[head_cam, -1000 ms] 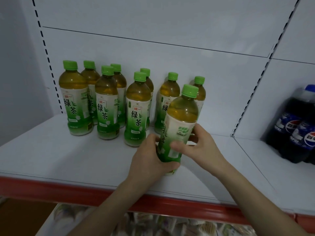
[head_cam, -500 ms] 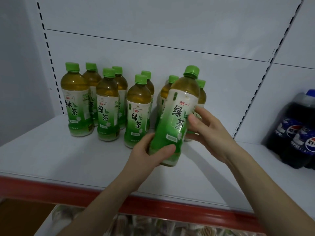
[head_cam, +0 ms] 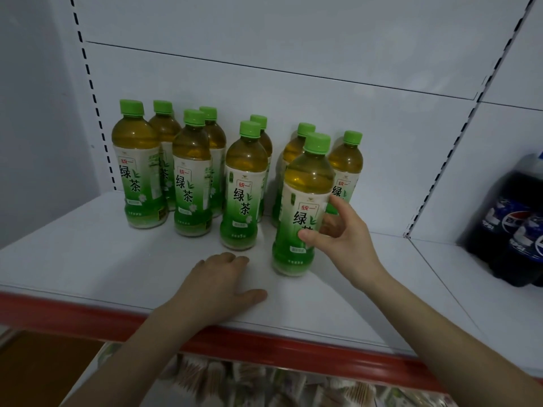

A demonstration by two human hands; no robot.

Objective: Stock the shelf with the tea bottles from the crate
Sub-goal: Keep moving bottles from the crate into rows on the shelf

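A green tea bottle (head_cam: 299, 201) with a green cap stands upright on the white shelf (head_cam: 88, 259), its label facing me. My right hand (head_cam: 338, 239) holds it at label height, thumb on the front and fingers round the right side. My left hand (head_cam: 217, 286) rests on the shelf to the left of that bottle, apart from it, fingers loosely curled and holding nothing. Several more tea bottles (head_cam: 191, 171) stand in two rows behind and to the left. The crate is out of view.
Dark cola bottles (head_cam: 511, 224) stand on the neighbouring shelf section at the right. A red strip (head_cam: 293, 348) edges the shelf front. Packaged goods (head_cam: 264, 383) lie blurred on the shelf below. The white back panel rises behind the rows.
The bottle was tilted and held in both hands; now it stands upright on the shelf. My left hand has let go and dropped onto the shelf surface.
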